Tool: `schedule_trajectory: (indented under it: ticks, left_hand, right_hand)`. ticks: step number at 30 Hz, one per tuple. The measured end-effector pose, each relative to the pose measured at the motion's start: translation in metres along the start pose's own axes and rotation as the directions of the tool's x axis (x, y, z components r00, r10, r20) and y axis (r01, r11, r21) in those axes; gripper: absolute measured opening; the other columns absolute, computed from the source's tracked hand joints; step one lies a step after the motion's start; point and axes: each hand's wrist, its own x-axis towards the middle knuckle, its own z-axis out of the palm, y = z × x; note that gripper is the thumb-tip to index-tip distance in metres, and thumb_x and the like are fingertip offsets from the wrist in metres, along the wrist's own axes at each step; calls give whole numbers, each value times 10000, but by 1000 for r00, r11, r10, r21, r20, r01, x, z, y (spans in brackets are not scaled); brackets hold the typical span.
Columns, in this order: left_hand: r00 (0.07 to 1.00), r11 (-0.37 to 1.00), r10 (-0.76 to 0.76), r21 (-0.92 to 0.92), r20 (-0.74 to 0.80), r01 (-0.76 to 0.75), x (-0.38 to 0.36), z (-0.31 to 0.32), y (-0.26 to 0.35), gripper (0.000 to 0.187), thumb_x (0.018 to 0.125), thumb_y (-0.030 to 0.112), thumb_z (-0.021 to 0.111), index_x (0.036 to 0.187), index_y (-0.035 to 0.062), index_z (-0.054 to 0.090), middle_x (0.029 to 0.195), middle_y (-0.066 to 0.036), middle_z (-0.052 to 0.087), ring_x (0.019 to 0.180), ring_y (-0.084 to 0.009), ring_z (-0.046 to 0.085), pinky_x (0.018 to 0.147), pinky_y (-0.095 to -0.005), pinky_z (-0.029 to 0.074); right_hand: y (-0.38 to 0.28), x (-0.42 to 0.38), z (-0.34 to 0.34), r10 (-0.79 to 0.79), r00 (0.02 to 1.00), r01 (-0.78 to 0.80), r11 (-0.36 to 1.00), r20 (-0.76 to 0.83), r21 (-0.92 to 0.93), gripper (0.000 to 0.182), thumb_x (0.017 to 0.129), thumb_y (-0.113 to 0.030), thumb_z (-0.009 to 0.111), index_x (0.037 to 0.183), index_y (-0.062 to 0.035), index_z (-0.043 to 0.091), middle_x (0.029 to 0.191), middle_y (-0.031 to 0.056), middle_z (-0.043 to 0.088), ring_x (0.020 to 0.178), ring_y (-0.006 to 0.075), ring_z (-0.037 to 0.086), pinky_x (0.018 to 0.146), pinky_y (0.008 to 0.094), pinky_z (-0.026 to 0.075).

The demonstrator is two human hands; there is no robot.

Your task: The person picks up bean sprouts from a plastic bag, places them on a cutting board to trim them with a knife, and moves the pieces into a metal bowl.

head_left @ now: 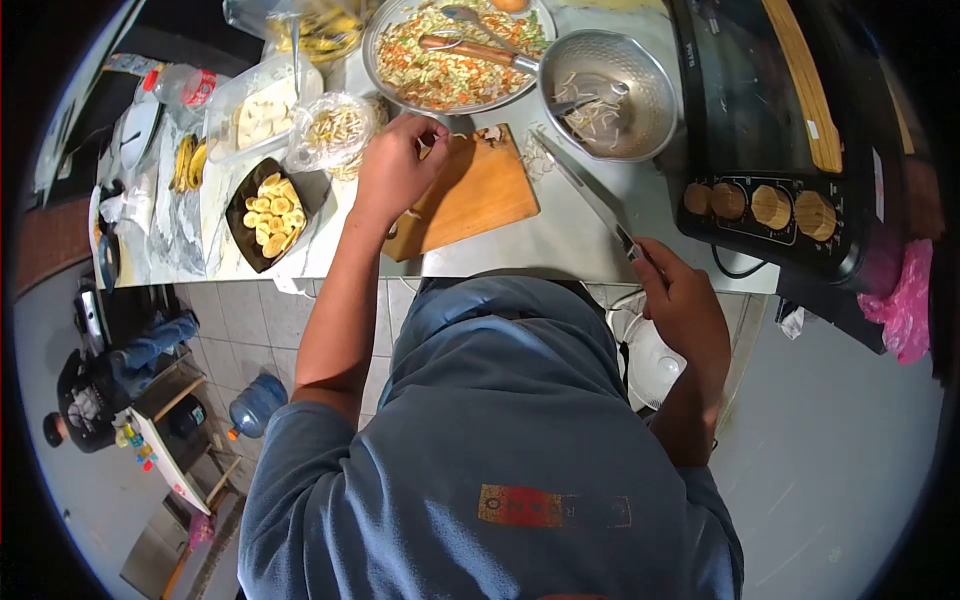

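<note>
My right hand (683, 300) is closed round the handle of a knife (590, 195), whose blade points up and left between the cutting board and the metal pan. Over the upper left of the wooden cutting board (480, 200), my left hand (405, 165) has its fingers curled together; what they hold, if anything, is too small to make out. Small dark and pale scraps (492, 134) lie at the board's top edge. Beside my left hand sits a clear plastic bag (335, 130) of pale shreds.
A tray of chopped vegetables (450, 65) and a metal pan (640, 90) stand beyond the board. At left are a dark bowl of sliced pieces (270, 218), a plastic container (225, 130) and a bottle (185, 86). A black appliance (730, 110) occupies the right.
</note>
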Motion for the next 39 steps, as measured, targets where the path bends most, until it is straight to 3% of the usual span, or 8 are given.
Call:
schedule_trajectory:
  ticks: [5, 19, 31, 33, 34, 35, 37, 39]
  left_hand:
    - [987, 987, 155, -27, -45, -157, 38, 20, 34, 150, 893, 158, 734, 994, 47, 738, 913, -99, 728, 687, -203, 668, 663, -329, 531]
    - [970, 966, 243, -95, 29, -239, 68, 71, 68, 253, 947, 247, 722, 1057, 21, 752, 846, -137, 733, 663, -197, 645, 650, -334, 511]
    - [925, 927, -375, 10, 57, 375, -46, -25, 4, 224, 952, 212, 700, 1021, -1, 712, 719, -83, 664, 649, -125, 631, 610, -320, 494]
    - [948, 942, -314, 136, 41, 306, -67, -25, -6, 207, 929, 194, 707, 1015, 6, 719, 768, -94, 701, 655, -147, 662, 617, -328, 508]
    - [919, 901, -394, 200, 5, 385, -76, -21, -6, 204, 871, 197, 714, 988, 32, 739, 891, -134, 735, 776, -298, 706, 710, -391, 549]
    - [912, 893, -410, 199, -10, 404, -83, -18, -7, 204, 871, 197, 714, 988, 32, 739, 891, -134, 735, 776, -298, 706, 710, -391, 549]
    - [885, 853, -454, 239, -101, 464, -95, -8, -10, 242, 868, 253, 725, 970, 34, 740, 905, -135, 738, 801, -309, 714, 731, -415, 554]
    - [855, 828, -496, 212, -154, 519, -99, 1, -6, 263, 866, 286, 730, 952, 38, 733, 905, -138, 738, 814, -315, 715, 740, -423, 554]
  right_hand:
    - [13, -18, -3, 70, 998, -70, 991, 5, 114, 362, 1013, -337, 603, 1275, -99, 677, 734, 168, 698, 621, 243, 704, 638, 364, 516]
    - [58, -34, -9, 74, 997, -75, 985, 14, 156, 357, 986, -302, 638, 1289, -119, 682, 744, 164, 703, 678, 273, 723, 660, 366, 521]
    - [17, 27, -24, -141, 953, 145, 989, 269, 4, 367, 974, -302, 637, 1290, -120, 680, 806, 159, 728, 699, 285, 727, 694, 361, 539]
    - [13, 37, -21, -209, 941, 214, 977, 267, 10, 360, 967, -286, 646, 1278, -108, 684, 863, 177, 732, 755, 314, 730, 722, 365, 543]
    - [11, 41, -19, -259, 936, 260, 965, 240, 26, 353, 960, -271, 656, 1266, -97, 688, 921, 195, 737, 812, 343, 732, 751, 368, 546]
    - [10, 44, -18, -270, 928, 275, 961, 256, 20, 353, 960, -271, 656, 1266, -97, 688, 921, 195, 737, 812, 343, 732, 751, 368, 546]
    - [8, 51, -18, -377, 888, 374, 925, 264, 63, 390, 966, -199, 640, 1337, -81, 656, 709, 114, 661, 571, 132, 610, 602, 287, 492]
    - [7, 56, -19, -400, 871, 401, 914, 284, 55, 386, 967, -192, 641, 1335, -77, 656, 711, 111, 658, 568, 130, 607, 598, 286, 491]
